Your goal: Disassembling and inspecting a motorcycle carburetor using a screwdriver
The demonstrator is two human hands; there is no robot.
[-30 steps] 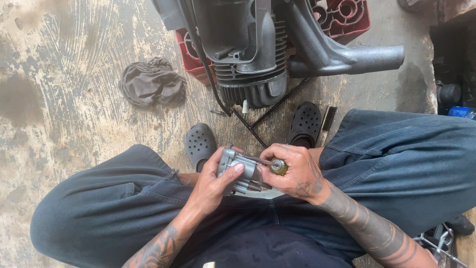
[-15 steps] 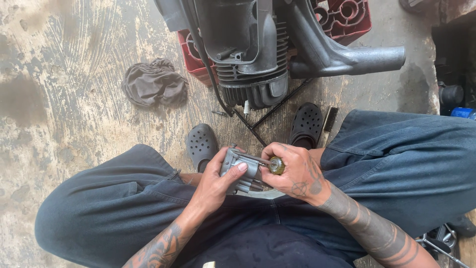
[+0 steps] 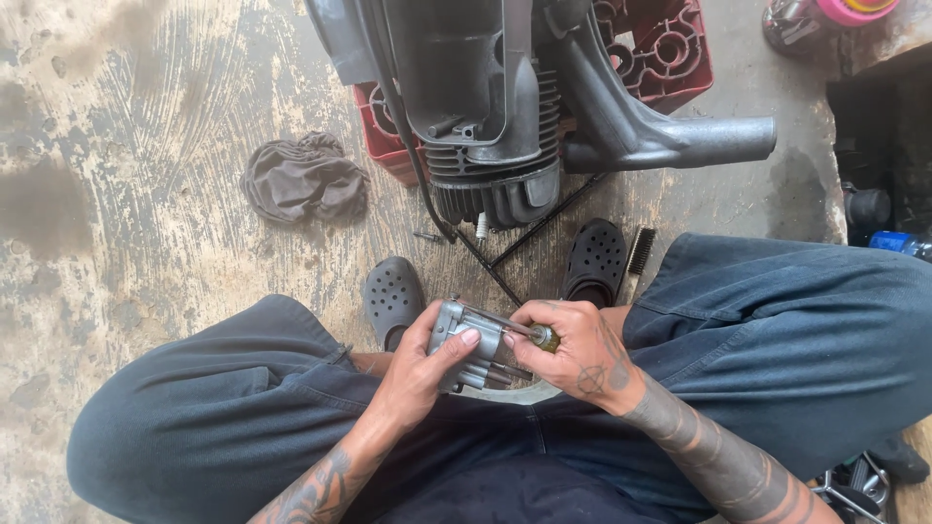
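Two hands meet over the lap of a seated person in dark blue trousers, seen from above. The left hand (image 3: 419,374) wraps around a small grey metal part (image 3: 464,342), thumb laid across its upper face, fingers curled under it. The right hand (image 3: 575,357) is closed around the handle of a screwdriver (image 3: 513,325); the shaft runs leftward and its tip touches the top of the metal part. The part sits between both hands, just above the knees, close to the body. Both forearms angle inward from the lower edge of the view, wrists bent toward each other.

Packages and containers: a red plastic crate (image 3: 670,58) with round holes lies at the top, partly under a dark engine (image 3: 490,116) with cooling fins and a grey exhaust pipe reaching right. A pink-lidded container (image 3: 845,12) stands at the top right corner; its label is not readable. A blue bottle cap end (image 3: 898,243) shows at the right edge.

On the concrete floor (image 3: 116,194): a crumpled grey rag (image 3: 303,180) left of the engine, a small wire brush (image 3: 641,250) beside the right foot. Both feet wear dark perforated clogs (image 3: 393,296), just beyond the hands.
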